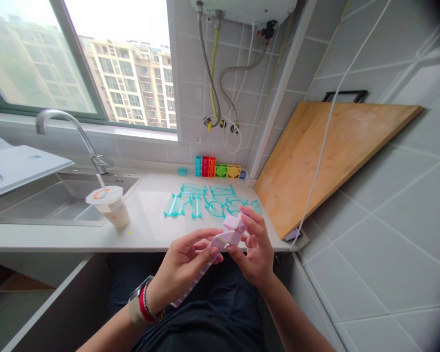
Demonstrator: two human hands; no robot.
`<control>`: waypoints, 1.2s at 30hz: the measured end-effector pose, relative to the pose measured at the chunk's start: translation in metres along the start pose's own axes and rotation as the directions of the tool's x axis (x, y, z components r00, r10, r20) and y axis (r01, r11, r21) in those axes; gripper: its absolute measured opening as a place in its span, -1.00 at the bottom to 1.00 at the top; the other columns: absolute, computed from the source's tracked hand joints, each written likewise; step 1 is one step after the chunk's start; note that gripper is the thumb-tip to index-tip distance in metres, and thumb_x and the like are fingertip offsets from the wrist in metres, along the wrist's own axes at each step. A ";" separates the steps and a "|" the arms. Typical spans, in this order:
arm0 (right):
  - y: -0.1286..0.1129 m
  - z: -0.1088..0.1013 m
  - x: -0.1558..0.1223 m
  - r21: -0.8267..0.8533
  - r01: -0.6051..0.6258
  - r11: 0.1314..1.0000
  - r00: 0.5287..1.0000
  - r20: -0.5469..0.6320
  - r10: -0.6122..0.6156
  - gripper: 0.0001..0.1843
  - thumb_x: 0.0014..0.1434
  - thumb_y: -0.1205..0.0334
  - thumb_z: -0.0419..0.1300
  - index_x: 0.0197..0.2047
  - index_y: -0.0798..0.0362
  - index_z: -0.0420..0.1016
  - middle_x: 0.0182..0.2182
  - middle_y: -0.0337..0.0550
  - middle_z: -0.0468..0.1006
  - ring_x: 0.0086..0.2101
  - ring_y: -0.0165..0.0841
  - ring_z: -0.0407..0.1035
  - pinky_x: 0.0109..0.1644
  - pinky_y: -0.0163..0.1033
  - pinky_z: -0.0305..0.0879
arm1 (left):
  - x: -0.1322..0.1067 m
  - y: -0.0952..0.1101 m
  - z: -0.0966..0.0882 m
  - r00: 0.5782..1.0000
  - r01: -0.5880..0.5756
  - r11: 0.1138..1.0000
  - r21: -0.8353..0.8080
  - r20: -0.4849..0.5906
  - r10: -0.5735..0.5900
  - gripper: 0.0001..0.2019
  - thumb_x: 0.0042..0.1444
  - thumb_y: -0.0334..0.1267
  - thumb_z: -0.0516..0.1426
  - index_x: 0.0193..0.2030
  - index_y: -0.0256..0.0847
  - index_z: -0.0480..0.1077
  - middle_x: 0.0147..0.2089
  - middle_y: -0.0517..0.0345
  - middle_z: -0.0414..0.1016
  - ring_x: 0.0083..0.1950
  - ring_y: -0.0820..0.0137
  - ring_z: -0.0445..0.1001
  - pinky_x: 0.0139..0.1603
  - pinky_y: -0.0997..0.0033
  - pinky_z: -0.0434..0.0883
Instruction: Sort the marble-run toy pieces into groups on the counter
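Observation:
A pink and white twisty snake puzzle (233, 236) is held up in front of the counter's near edge, above my lap. My left hand (190, 259) is closed around its long straight part, which slants down to the lower left and is partly hidden behind the fingers and wrist. Thumb and fingers of my right hand (255, 249) pinch the upper end, where the segments are bent at an angle. Beyond the hands, several clear turquoise plastic track-like pieces (196, 207) lie flat on the white counter (146, 234).
Coloured blocks (209, 167) stand against the back wall. To the left, a lidded drink cup (113, 210) with a straw stands beside the sink (69, 221) and its tap (64, 115). A large wooden board (333, 146) leans at the right, with a white cable (326, 132) hanging before it.

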State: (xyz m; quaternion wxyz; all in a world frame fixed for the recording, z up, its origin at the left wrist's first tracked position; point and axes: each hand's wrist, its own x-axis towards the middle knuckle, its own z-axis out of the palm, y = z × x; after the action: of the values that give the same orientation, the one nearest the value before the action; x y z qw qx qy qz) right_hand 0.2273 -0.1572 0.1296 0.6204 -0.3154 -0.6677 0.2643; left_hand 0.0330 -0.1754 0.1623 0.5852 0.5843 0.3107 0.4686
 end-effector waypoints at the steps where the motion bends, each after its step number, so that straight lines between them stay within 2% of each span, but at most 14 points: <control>1: -0.001 -0.002 0.000 0.002 0.021 1.000 1.000 0.006 -0.021 -0.36 0.20 -0.01 0.36 0.30 -0.30 0.29 0.33 0.02 0.19 0.22 -0.01 0.27 -0.02 0.03 0.57 | -0.002 0.000 0.000 1.000 -0.006 1.000 -0.007 0.005 0.006 -0.67 0.26 -0.23 0.25 0.14 -0.19 0.48 -0.27 0.06 0.63 -0.22 0.30 0.61 -0.14 0.32 0.54; 5: -0.001 -0.006 -0.001 0.036 0.020 0.999 1.000 0.022 -0.021 -0.38 0.17 -0.01 0.39 0.27 -0.32 0.36 0.27 0.00 0.28 0.17 -0.03 0.33 -0.06 -0.01 0.58 | -0.005 0.002 0.003 0.996 -0.091 0.995 0.029 -0.005 0.091 -0.73 0.26 -0.28 0.25 0.10 -0.14 0.52 -0.10 0.01 0.59 -0.20 0.31 0.61 -0.17 0.32 0.57; 8: 0.000 -0.003 -0.004 0.100 -0.078 0.992 0.997 0.028 0.076 -0.35 0.15 -0.14 0.37 0.27 -0.26 0.39 0.25 0.02 0.32 0.12 -0.02 0.39 -0.07 0.00 0.57 | -0.005 0.005 0.005 0.973 -0.220 0.951 0.216 -0.025 0.231 -0.76 0.26 -0.32 0.24 0.05 -0.07 0.56 -0.01 0.00 0.53 -0.08 0.30 0.57 -0.20 0.40 0.57; 11: -0.002 0.002 -0.006 0.246 -0.194 0.950 0.981 0.066 0.183 -0.35 0.16 -0.20 0.33 0.26 -0.22 0.41 0.22 0.02 0.39 -0.01 -0.08 0.47 -0.08 -0.02 0.56 | -0.004 0.009 0.005 0.919 -0.339 0.813 0.473 -0.017 0.393 -0.73 0.25 -0.37 0.24 0.05 -0.01 0.57 -0.08 0.07 0.51 -0.06 0.34 0.53 -0.11 0.40 0.54; 14: -0.007 0.005 -0.004 0.332 -0.240 0.912 0.971 0.083 0.226 -0.40 0.15 -0.16 0.36 0.21 -0.20 0.46 0.18 0.00 0.44 -0.10 -0.13 0.51 -0.13 -0.06 0.55 | -0.003 0.009 0.004 0.848 -0.405 0.647 0.646 0.001 0.530 -0.69 0.22 -0.42 0.27 0.05 0.01 0.58 -0.14 0.12 0.48 -0.13 0.39 0.51 -0.10 0.40 0.52; 19: -0.008 0.006 -0.002 0.357 -0.269 0.895 0.963 0.102 0.249 -0.43 0.17 -0.10 0.37 0.21 -0.15 0.48 0.12 -0.02 0.49 -0.16 -0.19 0.52 -0.19 -0.14 0.54 | -0.002 0.000 0.002 0.772 -0.477 0.540 0.693 0.037 0.634 -0.59 0.23 -0.45 0.25 0.16 0.04 0.51 -0.13 0.14 0.44 -0.22 0.46 0.51 -0.29 0.51 0.51; 22: -0.005 0.006 -0.003 0.347 -0.264 0.900 0.964 0.101 0.245 -0.43 0.18 -0.07 0.37 0.23 -0.16 0.46 0.12 -0.03 0.51 -0.13 -0.18 0.52 -0.19 -0.15 0.53 | -0.001 -0.003 0.002 0.744 -0.511 0.514 0.690 0.055 0.666 -0.57 0.23 -0.50 0.23 0.18 0.00 0.50 -0.10 0.13 0.43 -0.20 0.46 0.53 -0.27 0.50 0.53; 26: -0.007 0.008 -0.003 0.336 -0.243 0.910 0.970 0.099 0.222 -0.44 0.19 -0.07 0.36 0.23 -0.18 0.46 0.15 -0.03 0.49 -0.08 -0.16 0.49 -0.15 -0.14 0.53 | -0.001 -0.003 0.002 0.758 -0.516 0.566 0.642 0.036 0.651 -0.60 0.22 -0.52 0.23 0.14 -0.03 0.51 -0.04 0.09 0.44 -0.08 0.40 0.54 -0.12 0.42 0.56; 31: -0.009 0.010 -0.002 0.366 -0.151 0.918 0.988 0.093 0.125 -0.38 0.18 -0.06 0.38 0.28 -0.24 0.40 0.25 -0.02 0.40 0.09 -0.09 0.41 -0.03 -0.08 0.51 | -0.004 -0.008 0.001 0.843 -0.440 0.762 0.475 -0.076 0.533 -0.69 0.22 -0.43 0.25 0.07 -0.08 0.44 0.08 0.01 0.46 0.11 0.27 0.51 -0.03 0.32 0.59; 33: -0.007 0.010 -0.003 0.349 -0.118 0.930 0.992 0.090 0.092 -0.35 0.16 -0.05 0.39 0.29 -0.26 0.38 0.26 -0.01 0.39 0.13 -0.08 0.38 -0.01 -0.06 0.50 | -0.005 -0.011 -0.002 0.854 -0.415 0.756 0.507 -0.068 0.515 -0.67 0.21 -0.42 0.27 0.08 -0.10 0.43 0.03 0.04 0.52 0.06 0.30 0.55 -0.01 0.35 0.58; 36: -0.004 0.010 -0.003 0.292 -0.099 0.951 0.993 0.087 0.077 -0.34 0.15 -0.10 0.39 0.28 -0.24 0.39 0.22 -0.01 0.42 0.10 -0.09 0.39 -0.03 -0.08 0.50 | -0.007 -0.013 -0.006 0.823 -0.450 0.637 0.626 0.015 0.567 -0.66 0.18 -0.45 0.29 0.07 -0.13 0.45 -0.06 0.09 0.60 -0.05 0.38 0.60 0.01 0.43 0.55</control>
State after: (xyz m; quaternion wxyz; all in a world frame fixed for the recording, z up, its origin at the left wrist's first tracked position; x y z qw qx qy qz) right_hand 0.2172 -0.1620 0.1301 0.6229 -0.2383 -0.6285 0.4001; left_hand 0.0272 -0.1781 0.1479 0.1794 0.7573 0.3176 0.5416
